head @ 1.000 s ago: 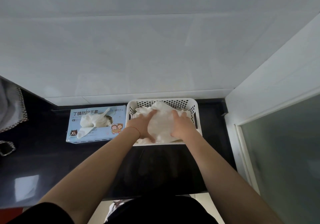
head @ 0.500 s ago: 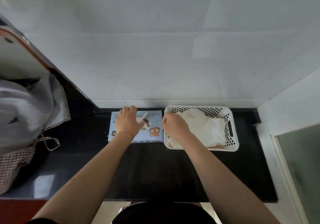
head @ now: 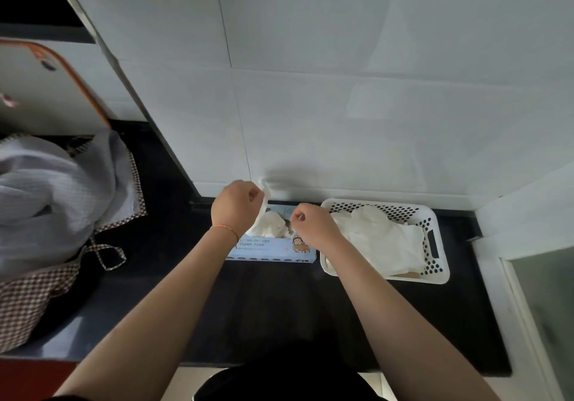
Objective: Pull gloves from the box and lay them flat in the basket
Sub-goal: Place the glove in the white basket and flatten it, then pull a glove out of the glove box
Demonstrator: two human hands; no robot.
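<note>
Left of your hands, a grey cloth heaps over a checked bag. Just right, the basket holds flat gloves. Your left hand pinches a glove rising from the box; your right hand, fingers curled, hovers above it, its hold unclear.

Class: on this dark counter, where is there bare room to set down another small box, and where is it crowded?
Bare counter lies between the forearms, in front of the glove box and the basket. A narrower strip runs between the checked cloth and the box. The back is crowded: box and basket stand close together against the wall.
</note>
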